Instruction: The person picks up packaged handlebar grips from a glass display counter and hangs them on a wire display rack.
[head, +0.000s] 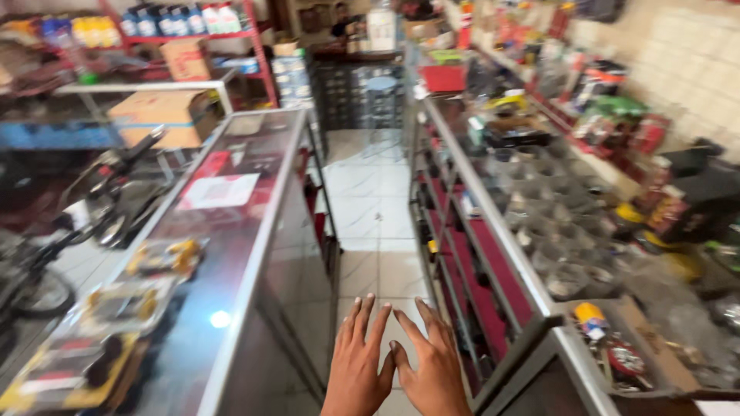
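Note:
My left hand (357, 364) and my right hand (433, 368) reach out side by side at the bottom middle of the head view, palms down, fingers spread, thumbs almost touching. Neither holds anything. They hover over the tiled aisle floor (372, 208), between a glass display counter (231, 254) on the left and a metal shelf unit (493, 254) on the right. The right hand is close to the shelf unit's near corner.
Packaged parts (158, 258) lie under the counter glass. Several small compartments (555, 223) of hardware fill the right shelf top. A motorbike (85, 216) stands far left. Cardboard boxes (162, 115), a red rack with bottles (177, 23) and a stool (380, 88) are at the back.

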